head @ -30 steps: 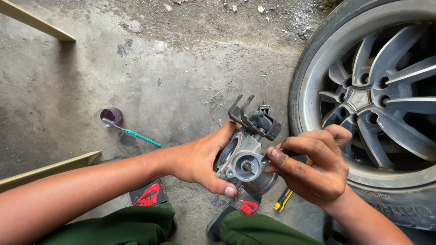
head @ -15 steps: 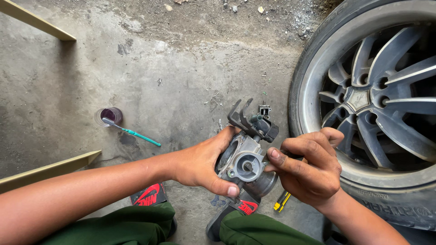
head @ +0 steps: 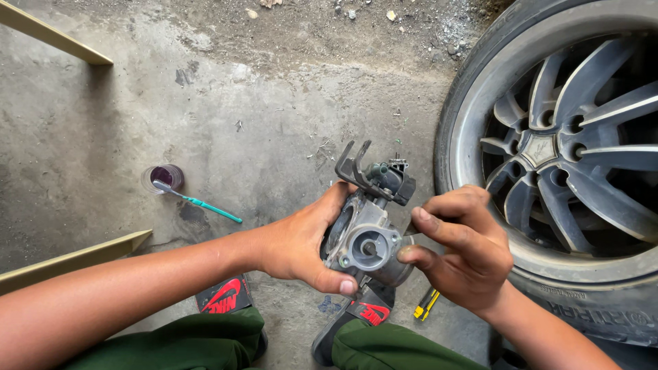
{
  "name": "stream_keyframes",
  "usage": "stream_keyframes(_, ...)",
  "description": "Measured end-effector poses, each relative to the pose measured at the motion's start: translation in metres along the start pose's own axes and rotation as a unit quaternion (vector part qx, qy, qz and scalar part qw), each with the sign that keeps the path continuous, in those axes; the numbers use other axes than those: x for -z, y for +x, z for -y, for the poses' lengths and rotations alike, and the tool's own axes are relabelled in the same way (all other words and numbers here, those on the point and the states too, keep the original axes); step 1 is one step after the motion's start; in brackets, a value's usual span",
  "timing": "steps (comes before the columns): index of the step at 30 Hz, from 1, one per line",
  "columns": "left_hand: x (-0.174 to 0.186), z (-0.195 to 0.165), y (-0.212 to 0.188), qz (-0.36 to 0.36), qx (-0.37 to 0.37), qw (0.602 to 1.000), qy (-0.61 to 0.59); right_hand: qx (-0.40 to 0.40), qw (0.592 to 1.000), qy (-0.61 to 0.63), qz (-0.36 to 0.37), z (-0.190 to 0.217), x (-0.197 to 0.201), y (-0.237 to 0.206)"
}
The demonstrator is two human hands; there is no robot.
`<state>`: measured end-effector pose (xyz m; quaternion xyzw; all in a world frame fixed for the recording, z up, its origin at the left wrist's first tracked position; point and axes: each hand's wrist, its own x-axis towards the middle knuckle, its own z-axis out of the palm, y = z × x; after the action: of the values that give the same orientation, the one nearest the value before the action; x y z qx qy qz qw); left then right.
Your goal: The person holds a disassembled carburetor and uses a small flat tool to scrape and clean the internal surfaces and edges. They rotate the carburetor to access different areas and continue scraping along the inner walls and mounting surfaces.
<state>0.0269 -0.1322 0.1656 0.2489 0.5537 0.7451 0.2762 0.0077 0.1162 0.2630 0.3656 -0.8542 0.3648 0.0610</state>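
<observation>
A grey metal engine part [head: 370, 236], a throttle-body-like casting with a black bracket and connector on top, is held up over the concrete floor. My left hand [head: 301, 243] grips it from the left, thumb under its lower edge. My right hand [head: 460, 247] touches its right side, thumb and forefinger pinched at the part's round boss; whether a small tool is between those fingers is hidden.
A car wheel with a silver alloy rim [head: 569, 157] fills the right side. A small cup of purple liquid [head: 163, 178] with a green-handled toothbrush [head: 199, 201] sits on the floor at left. A yellow-handled screwdriver [head: 426, 303] lies by my feet. Metal bars [head: 51, 38] cross the left edge.
The part has been tilted and raised slightly, and my right hand's fingers have shifted along its right side. My left hand keeps its grip.
</observation>
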Motion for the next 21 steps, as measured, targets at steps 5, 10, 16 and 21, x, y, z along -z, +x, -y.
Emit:
stream_keyframes(5, -0.002, -0.002, 0.000, -0.004, -0.011, 1.000, 0.008, -0.043, 0.995, 0.087, 0.018, 0.004, -0.006, -0.009)
stream_keyframes(10, -0.004, 0.002, 0.001, -0.020, -0.040, 0.998, 0.038, -0.079, 0.984, 0.160, 0.014, 0.010, -0.009, -0.015)
stream_keyframes(16, -0.006, 0.005, 0.002, -0.018, -0.048, 0.998, 0.041, -0.077, 0.981, 0.177, -0.013, 0.014, -0.015, -0.018)
stream_keyframes(21, -0.008, 0.003, 0.003, -0.019, -0.046, 0.998, 0.029, -0.065, 0.984, 0.160, -0.049, 0.015, -0.021, -0.022)
